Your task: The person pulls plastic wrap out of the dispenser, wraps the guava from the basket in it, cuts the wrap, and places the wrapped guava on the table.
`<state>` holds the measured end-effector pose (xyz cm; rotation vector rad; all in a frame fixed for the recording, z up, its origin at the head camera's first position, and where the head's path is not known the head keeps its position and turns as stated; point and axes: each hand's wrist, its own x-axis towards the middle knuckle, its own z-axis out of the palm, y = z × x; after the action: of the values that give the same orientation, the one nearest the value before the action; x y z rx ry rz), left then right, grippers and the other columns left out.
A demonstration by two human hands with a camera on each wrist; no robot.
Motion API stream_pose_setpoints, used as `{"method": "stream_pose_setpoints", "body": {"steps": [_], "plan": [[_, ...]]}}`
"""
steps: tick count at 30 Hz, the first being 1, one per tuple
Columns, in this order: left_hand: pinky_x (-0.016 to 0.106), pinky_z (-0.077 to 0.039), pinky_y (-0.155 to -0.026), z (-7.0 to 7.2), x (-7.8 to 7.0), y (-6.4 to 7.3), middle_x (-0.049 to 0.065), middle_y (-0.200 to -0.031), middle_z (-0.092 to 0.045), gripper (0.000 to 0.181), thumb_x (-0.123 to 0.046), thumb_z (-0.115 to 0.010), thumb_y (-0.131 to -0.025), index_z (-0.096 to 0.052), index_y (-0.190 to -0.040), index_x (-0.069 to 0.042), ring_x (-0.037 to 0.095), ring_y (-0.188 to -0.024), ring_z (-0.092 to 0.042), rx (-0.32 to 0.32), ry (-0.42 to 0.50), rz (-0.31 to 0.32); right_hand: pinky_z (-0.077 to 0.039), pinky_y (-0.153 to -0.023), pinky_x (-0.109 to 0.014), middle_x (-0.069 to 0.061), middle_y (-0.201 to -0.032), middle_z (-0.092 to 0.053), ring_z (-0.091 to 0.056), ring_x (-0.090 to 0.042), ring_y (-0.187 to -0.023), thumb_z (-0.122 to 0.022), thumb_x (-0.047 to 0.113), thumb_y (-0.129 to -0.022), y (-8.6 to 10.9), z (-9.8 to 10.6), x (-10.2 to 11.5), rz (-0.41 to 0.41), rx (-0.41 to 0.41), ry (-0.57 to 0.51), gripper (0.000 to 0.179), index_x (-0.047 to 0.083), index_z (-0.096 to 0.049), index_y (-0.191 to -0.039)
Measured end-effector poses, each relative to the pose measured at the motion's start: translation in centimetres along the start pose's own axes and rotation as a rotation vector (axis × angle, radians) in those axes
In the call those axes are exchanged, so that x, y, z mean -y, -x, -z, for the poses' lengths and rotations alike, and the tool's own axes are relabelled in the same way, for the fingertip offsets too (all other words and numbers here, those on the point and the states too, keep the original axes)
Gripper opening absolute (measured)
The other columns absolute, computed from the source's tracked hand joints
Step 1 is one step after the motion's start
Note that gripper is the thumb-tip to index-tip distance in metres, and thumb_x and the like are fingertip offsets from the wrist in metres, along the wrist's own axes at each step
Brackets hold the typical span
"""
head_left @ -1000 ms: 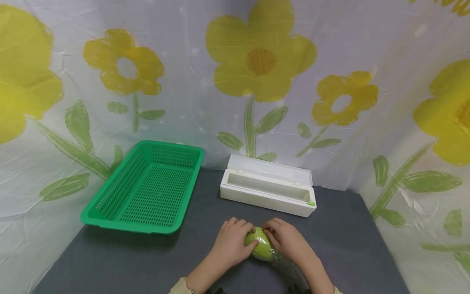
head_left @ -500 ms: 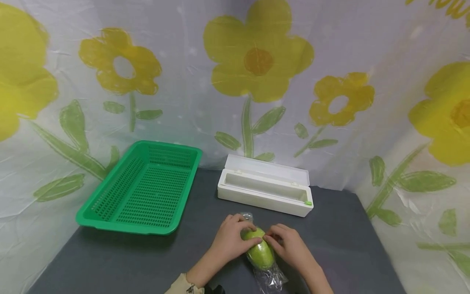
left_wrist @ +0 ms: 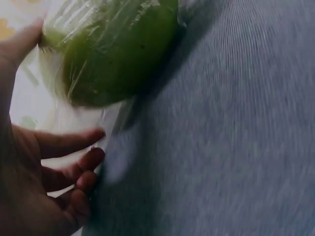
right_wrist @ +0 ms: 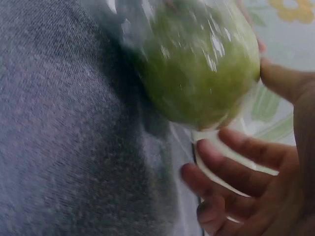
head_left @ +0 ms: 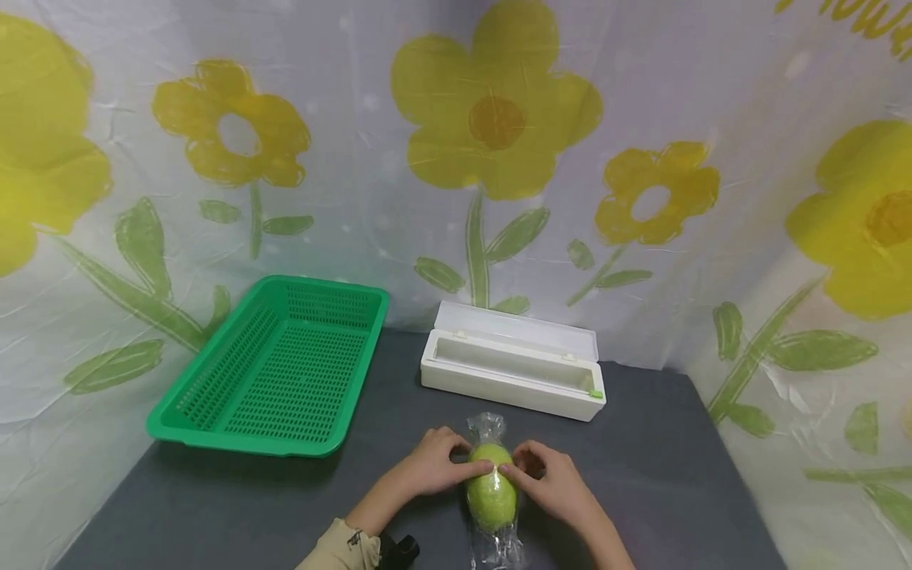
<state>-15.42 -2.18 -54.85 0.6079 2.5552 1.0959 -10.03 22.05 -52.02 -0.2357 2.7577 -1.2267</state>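
Note:
A smooth green oval fruit [head_left: 492,495], wrapped in clear plastic film, lies on the dark tabletop in front of the person. The film bunches into a crinkled tail [head_left: 487,427] at the far end and a looser one [head_left: 499,548] at the near end. On the left, the left hand [head_left: 436,463] rests its thumb on the wrapped top; its other fingers [left_wrist: 74,142] bend loosely below the fruit in the left wrist view. From the right side, the right hand [head_left: 550,476] also touches the top with its thumb, and its fingers [right_wrist: 236,167] spread apart beside the fruit.
A white film dispenser box [head_left: 513,378], lid raised and a green slider [head_left: 595,393] at its right end, stands behind the hands. At the left is a green slotted plastic basket [head_left: 335,427]. A flower-printed sheet [head_left: 342,237] hangs behind and around the table.
The fruit has turned so that its long axis points away from the person, with both film tails showing. The hands have shifted from pinching at its far end to thumbs on top.

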Motion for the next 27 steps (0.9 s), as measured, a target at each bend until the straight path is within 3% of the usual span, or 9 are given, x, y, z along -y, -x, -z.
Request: {"method": "stream_pose_setpoints", "body": {"steps": [4, 9, 15, 20, 24, 27], "plan": [[0.052, -0.051, -0.097, 0.5, 0.5, -0.1, 0.005, -0.118, -0.063, 0.069, -0.068, -0.067, -0.094, -0.076, -0.124, -0.007, 0.026, -0.113, -0.054, 0.042, -0.026, -0.048, -0.058, -0.078, -0.036, -0.006, -0.109, -0.077, -0.072, -0.019, -0.096, -0.067, 0.047, -0.103, -0.1, -0.3, -0.5, -0.018, 0.116, -0.044, 0.055, 0.000, -0.070, -0.132], [0.045, -0.050, -0.095, 0.7, 0.7, -0.7, 0.003, -0.118, -0.064, 0.064, -0.066, -0.064, -0.097, -0.079, -0.123, -0.009, 0.022, -0.112, -0.053, 0.092, -0.058, -0.122, -0.053, -0.091, -0.043, -0.005, -0.120, -0.074, -0.065, -0.024, -0.110, -0.062, 0.045, -0.106, -0.6, -0.8, -1.0, 0.041, 0.142, -0.068, 0.043, 0.009, -0.076, -0.126], [0.042, -0.049, -0.099, 0.2, 1.2, -1.5, 0.004, -0.124, -0.064, 0.053, -0.060, -0.063, -0.101, -0.080, -0.118, -0.013, 0.021, -0.118, -0.050, 0.158, -0.030, -0.203, -0.039, -0.089, -0.041, -0.002, -0.120, -0.064, -0.045, -0.021, -0.113, -0.052, 0.044, -0.111, -1.1, -0.8, -2.2, 0.132, 0.217, -0.007, 0.034, 0.018, -0.074, -0.112], [0.042, -0.048, -0.101, 0.4, 1.5, -1.9, 0.002, -0.127, -0.064, 0.057, -0.065, -0.061, -0.099, -0.078, -0.120, -0.014, 0.017, -0.118, -0.049, 0.170, 0.049, -0.243, -0.032, -0.090, -0.042, -0.002, -0.118, -0.061, -0.042, -0.020, -0.111, -0.054, 0.041, -0.110, -2.1, -0.4, -2.5, 0.184, 0.274, -0.001, 0.033, 0.016, -0.073, -0.118], [0.046, -0.046, -0.104, 0.5, 1.8, -1.9, 0.001, -0.131, -0.064, 0.065, -0.070, -0.059, -0.098, -0.074, -0.133, -0.017, 0.017, -0.120, -0.048, 0.174, 0.100, -0.265, -0.033, -0.091, -0.043, 0.000, -0.120, -0.065, -0.043, -0.019, -0.113, -0.060, 0.039, -0.108, -2.7, 0.1, -2.4, 0.198, 0.324, -0.047, 0.030, 0.017, -0.074, -0.122], [0.049, -0.045, -0.106, 0.4, 1.9, -1.9, 0.002, -0.133, -0.063, 0.060, -0.064, -0.064, -0.099, -0.073, -0.136, -0.018, 0.018, -0.124, -0.047, 0.163, 0.126, -0.277, -0.037, -0.089, -0.040, 0.001, -0.117, -0.067, -0.045, -0.017, -0.109, -0.061, 0.038, -0.107, -3.0, 0.3, -2.6, 0.230, 0.362, -0.096, 0.028, 0.016, -0.073, -0.120]]}}
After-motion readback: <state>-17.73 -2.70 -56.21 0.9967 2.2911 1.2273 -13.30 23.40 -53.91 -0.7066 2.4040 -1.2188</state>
